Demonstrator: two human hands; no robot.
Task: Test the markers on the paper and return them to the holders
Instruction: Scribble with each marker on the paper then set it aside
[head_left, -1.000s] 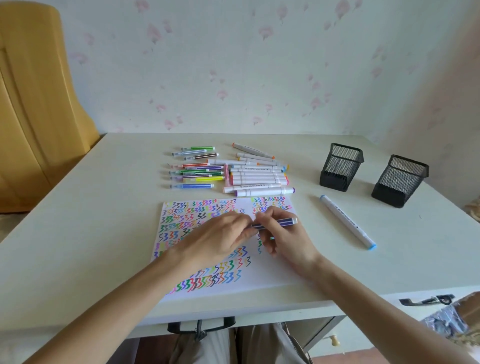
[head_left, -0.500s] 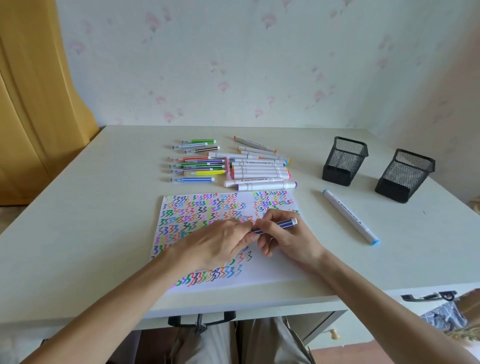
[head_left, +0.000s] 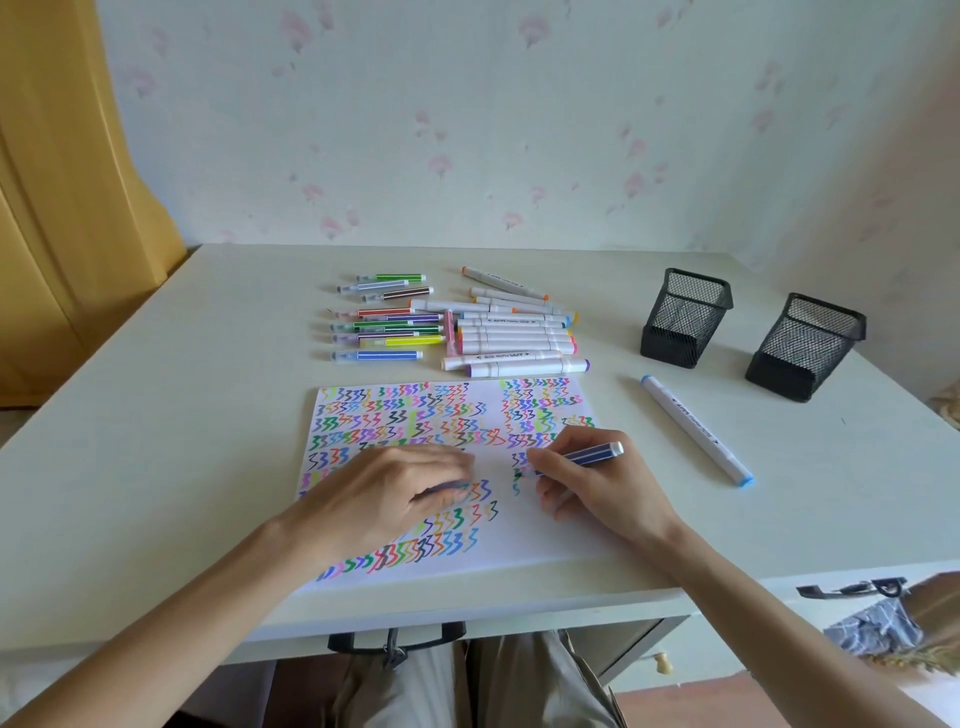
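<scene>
We see the right hand (head_left: 597, 486) gripping a blue striped marker (head_left: 589, 453), tip on the scribbled paper (head_left: 524, 540). The left hand (head_left: 395, 493) rests curled on the sheet (possibly around the cap; we cannot tell). Two mesh holders (head_left: 685, 317) stand at two o'clock

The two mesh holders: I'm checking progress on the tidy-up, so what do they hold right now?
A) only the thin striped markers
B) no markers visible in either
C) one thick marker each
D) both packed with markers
B: both black mesh holders look empty through the mesh, while the markers lie in rows on the table and the right hand holds a blue striped marker.
</scene>
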